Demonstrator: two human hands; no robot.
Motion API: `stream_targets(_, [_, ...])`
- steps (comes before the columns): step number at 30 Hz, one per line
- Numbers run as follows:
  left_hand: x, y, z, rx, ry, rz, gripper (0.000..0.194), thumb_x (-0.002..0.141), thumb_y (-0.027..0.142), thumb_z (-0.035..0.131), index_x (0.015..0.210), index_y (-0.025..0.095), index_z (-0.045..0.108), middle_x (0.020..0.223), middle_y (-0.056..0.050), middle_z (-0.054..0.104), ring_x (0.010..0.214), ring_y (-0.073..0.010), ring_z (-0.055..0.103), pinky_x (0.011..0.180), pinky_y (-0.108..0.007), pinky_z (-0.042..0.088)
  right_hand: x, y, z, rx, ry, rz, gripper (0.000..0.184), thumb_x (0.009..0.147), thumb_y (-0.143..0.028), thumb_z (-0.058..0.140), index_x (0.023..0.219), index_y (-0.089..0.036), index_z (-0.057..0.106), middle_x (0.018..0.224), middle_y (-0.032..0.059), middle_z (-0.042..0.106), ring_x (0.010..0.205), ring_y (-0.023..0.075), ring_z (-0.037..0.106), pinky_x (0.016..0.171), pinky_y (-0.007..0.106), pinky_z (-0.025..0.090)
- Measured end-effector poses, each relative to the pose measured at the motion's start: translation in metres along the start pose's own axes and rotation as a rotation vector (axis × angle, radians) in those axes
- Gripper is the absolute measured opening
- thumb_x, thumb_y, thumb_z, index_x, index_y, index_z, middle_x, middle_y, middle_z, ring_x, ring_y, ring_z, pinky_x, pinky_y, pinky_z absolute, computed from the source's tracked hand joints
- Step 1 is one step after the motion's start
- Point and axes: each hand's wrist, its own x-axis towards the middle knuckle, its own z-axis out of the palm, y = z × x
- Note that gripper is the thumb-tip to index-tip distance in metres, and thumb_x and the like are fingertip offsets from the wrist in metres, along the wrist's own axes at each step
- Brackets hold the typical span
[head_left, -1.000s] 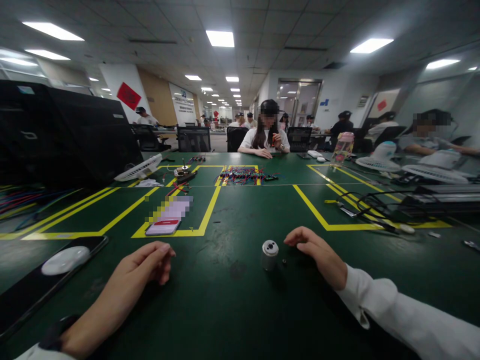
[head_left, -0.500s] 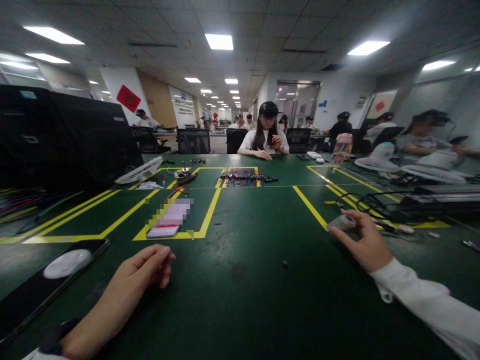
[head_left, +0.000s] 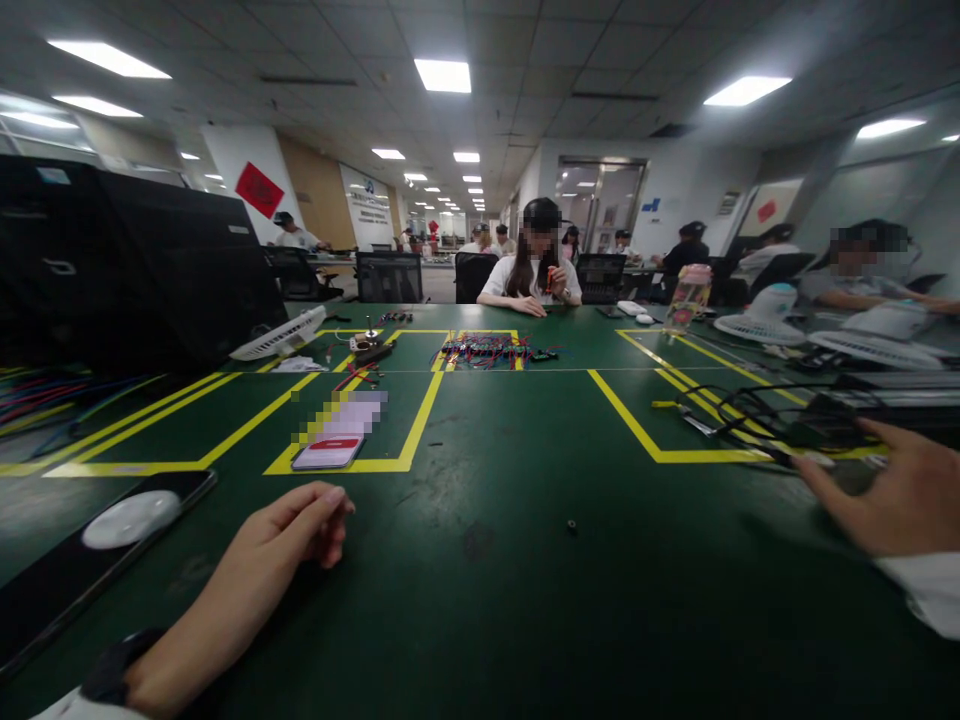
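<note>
My left hand (head_left: pixel 296 530) lies loosely curled over the table's near left side, thumb against the bent fingers, and nothing shows in it. Ahead of it is a phone (head_left: pixel 330 450) with a partly blurred screen. At the right edge, my right hand (head_left: pixel 892 490) has its thumb and index finger apart with a gap between them; its other fingers are hidden. Black cables (head_left: pixel 739 405) and a small white piece (head_left: pixel 817 459) lie by its fingertips. A tiny dark part (head_left: pixel 571 526) sits on the green table (head_left: pixel 480 620) between my hands.
A long dark phone (head_left: pixel 97 570) carries a white oval object (head_left: pixel 131 518) at left. Black cases (head_left: pixel 135 270) stand behind it. Bundled coloured wires (head_left: pixel 487 349) lie mid-table. A person (head_left: pixel 532 265) sits opposite. A bottle (head_left: pixel 688 298) and white fans (head_left: pixel 765 315) stand at right.
My right hand has moved right and nearer the table's edge, its fingers now wider apart. The clear cylinder it held is no longer visible. My left hand has barely moved.
</note>
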Motion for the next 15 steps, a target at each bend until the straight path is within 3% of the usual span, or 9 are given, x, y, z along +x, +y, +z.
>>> stream_targets(4, [-0.002,0.003,0.002,0.033,0.009,-0.004,0.043,0.083,0.063,0.06,0.082,0.021,0.066,0.062,0.002,0.063,0.056,-0.015,0.061,0.052,-0.025,0.05,-0.02,-0.125,-0.017,0.484,-0.252,-0.462,0.05,0.094,-0.051,0.053,0.138,-0.027,0.047,0.13,0.0095,0.053,0.119,0.0281,0.052,0.105,0.05,0.043])
stream_targets(8, [-0.004,0.004,0.002,0.016,0.019,0.013,0.041,0.083,0.061,0.061,0.082,0.021,0.067,0.063,0.002,0.063,0.056,-0.0154,0.06,0.052,-0.026,0.05,-0.041,-0.213,-0.015,0.826,-0.604,-0.544,0.05,0.096,-0.044,0.056,0.142,-0.026,0.049,0.126,0.0077,0.056,0.116,0.0201,0.052,0.1,0.039,0.047])
stream_targets(12, [-0.003,-0.001,-0.002,-0.009,0.013,0.008,0.039,0.083,0.059,0.062,0.083,0.021,0.067,0.064,0.002,0.064,0.057,-0.0157,0.061,0.053,-0.026,0.051,-0.039,-0.252,-0.011,0.958,-0.747,-0.524,0.023,0.094,-0.041,0.058,0.099,-0.023,0.072,0.099,0.0049,0.063,0.094,0.0164,0.057,0.085,0.033,0.048])
stream_targets(15, [-0.003,-0.004,-0.004,-0.022,0.008,0.012,0.039,0.083,0.059,0.063,0.083,0.021,0.067,0.064,0.002,0.064,0.056,-0.0154,0.06,0.053,-0.026,0.05,-0.025,-0.242,-0.013,0.984,-0.729,-0.443,0.027,0.097,-0.038,0.051,0.09,-0.02,0.07,0.093,0.0047,0.063,0.088,0.0141,0.058,0.081,0.029,0.048])
